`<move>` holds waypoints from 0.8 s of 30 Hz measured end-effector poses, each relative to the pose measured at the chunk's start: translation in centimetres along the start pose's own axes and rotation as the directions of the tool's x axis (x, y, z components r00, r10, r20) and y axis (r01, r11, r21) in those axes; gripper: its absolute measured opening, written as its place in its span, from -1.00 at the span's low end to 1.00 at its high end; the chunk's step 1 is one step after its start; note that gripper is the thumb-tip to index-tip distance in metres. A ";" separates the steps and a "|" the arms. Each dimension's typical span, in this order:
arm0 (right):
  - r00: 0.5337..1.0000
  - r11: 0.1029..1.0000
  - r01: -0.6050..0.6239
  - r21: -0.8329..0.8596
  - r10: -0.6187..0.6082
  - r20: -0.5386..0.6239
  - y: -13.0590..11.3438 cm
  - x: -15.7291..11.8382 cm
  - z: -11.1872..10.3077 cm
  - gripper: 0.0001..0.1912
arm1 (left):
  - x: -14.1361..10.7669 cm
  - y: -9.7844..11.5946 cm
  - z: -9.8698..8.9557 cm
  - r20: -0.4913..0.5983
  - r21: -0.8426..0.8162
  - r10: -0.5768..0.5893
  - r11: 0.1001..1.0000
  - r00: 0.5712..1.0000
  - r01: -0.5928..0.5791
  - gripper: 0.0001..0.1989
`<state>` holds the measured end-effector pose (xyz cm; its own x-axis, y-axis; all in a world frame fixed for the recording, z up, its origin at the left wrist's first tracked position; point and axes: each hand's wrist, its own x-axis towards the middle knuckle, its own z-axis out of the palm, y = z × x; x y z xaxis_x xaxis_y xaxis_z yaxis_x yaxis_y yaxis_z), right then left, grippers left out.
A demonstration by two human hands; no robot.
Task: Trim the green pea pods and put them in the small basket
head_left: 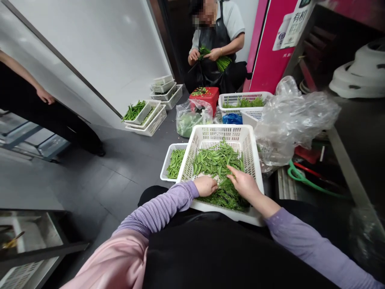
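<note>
Green pods (212,160) sit in the basket (222,127) at 12 o'clock, likely for easy reach. The right hand (245,185) is loosely open at them; the left hand (205,186) curls, its grip hidden.

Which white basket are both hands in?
The large basket nearest the camera: left hand and right hand are inside it, unlike the smaller basket of pods beside it.

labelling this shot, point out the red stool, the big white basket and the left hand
red stool (213,105): head view, its front side
big white basket (257,176): head view, its right rim
left hand (205,186): head view, back of the hand
</note>
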<state>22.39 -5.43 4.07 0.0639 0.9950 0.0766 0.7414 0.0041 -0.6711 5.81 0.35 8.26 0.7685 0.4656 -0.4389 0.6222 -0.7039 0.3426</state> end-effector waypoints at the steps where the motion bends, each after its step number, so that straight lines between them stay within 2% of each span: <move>1: 0.997 0.992 0.077 -0.096 -0.077 -0.004 0.0 -0.2 0.1 -0.65 | -0.1 -0.1 0.1 -0.014 0.080 0.007 0.997 1.000 -0.006 -0.75; 2: 0.986 0.973 0.168 -0.157 -0.164 0.037 0.0 -0.4 0.2 -0.66 | -0.2 -0.2 0.3 -0.031 0.140 0.013 0.990 0.999 -0.008 -0.77; 4: 0.930 0.932 0.334 -0.139 -0.303 0.207 -0.2 -0.7 0.5 -0.73 | -0.3 -0.4 0.8 -0.083 0.191 0.038 0.981 0.996 -0.021 -0.78; 6: 0.879 0.927 0.376 -0.015 -0.351 0.323 -0.4 -0.8 0.8 -0.80 | -0.4 -0.4 1.1 -0.160 0.184 0.098 0.981 0.982 -0.068 -0.78; 7: 0.877 0.936 0.348 0.056 -0.346 0.334 -0.5 -0.8 0.9 -0.82 | -0.3 -0.4 1.3 -0.209 0.165 0.129 0.982 0.969 -0.096 -0.79; 9: 0.918 0.953 0.220 0.208 -0.274 0.287 -0.8 -0.6 1.1 -0.86 | -0.1 -0.3 1.8 -0.327 0.098 0.150 0.987 0.933 -0.124 -0.79; 11: 0.971 0.917 0.003 0.399 -0.099 0.220 -1.0 -0.3 1.1 -0.85 | 0.2 -0.2 2.6 -0.435 0.001 0.053 0.998 0.899 -0.059 -0.73; 12: 0.980 0.848 -0.125 0.516 0.024 0.198 -0.9 -0.1 0.9 -0.83 | 0.3 -0.4 3.1 -0.446 -0.045 -0.014 0.999 0.895 -0.007 -0.70; 13: 0.971 0.734 -0.234 0.638 0.149 0.185 -0.7 0.2 0.6 -0.80 | 0.4 -0.7 3.7 -0.410 -0.075 -0.075 0.996 0.909 0.049 -0.69; 14: 0.951 0.589 -0.296 0.752 0.255 0.175 -0.3 0.5 0.0 -0.77 | 0.4 -1.1 4.3 -0.323 -0.079 -0.131 0.991 0.937 0.111 -0.71; 16: 0.912 0.308 -0.268 0.913 0.385 0.138 0.9 1.3 -1.4 -0.75 | 0.2 -2.5 5.5 -0.072 -0.020 -0.228 0.974 0.971 0.227 -0.83; 17: 0.902 0.214 -0.211 0.954 0.417 0.106 1.7 1.7 -2.2 -0.75 | 0.2 -3.3 6.0 0.034 0.022 -0.274 0.962 0.961 0.274 -0.84; 18: 0.896 0.156 -0.167 0.973 0.436 0.084 2.3 2.1 -3.0 -0.76 | 0.4 -4.2 6.2 0.082 0.051 -0.321 0.947 0.944 0.318 -0.77; 19: 0.890 0.128 -0.143 0.981 0.451 0.071 2.8 2.4 -3.6 -0.78 | 0.7 -4.9 6.2 0.066 0.052 -0.364 0.931 0.929 0.361 -0.71; 20: 0.887 0.119 -0.144 0.982 0.456 0.075 3.2 2.6 -3.9 -0.79 | 1.3 -5.6 6.0 0.005 0.015 -0.401 0.916 0.916 0.401 -0.69; 22: 0.892 0.134 -0.206 0.969 0.433 0.130 3.2 2.8 -4.0 -0.82 | 2.9 -6.4 4.9 -0.137 -0.184 -0.471 0.877 0.872 0.444 -0.73; 24: 0.891 0.156 -0.305 0.940 0.394 0.224 2.5 2.8 -3.6 -0.83 | 4.7 -6.7 3.5 -0.194 -0.407 -0.515 0.817 0.835 0.409 -0.73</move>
<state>26.84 -3.00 5.21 0.1988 0.9110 -0.3613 -0.5317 -0.2094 -0.8206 4.79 5.38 1.03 0.3507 0.8550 -0.3821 0.8830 -0.1661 0.4389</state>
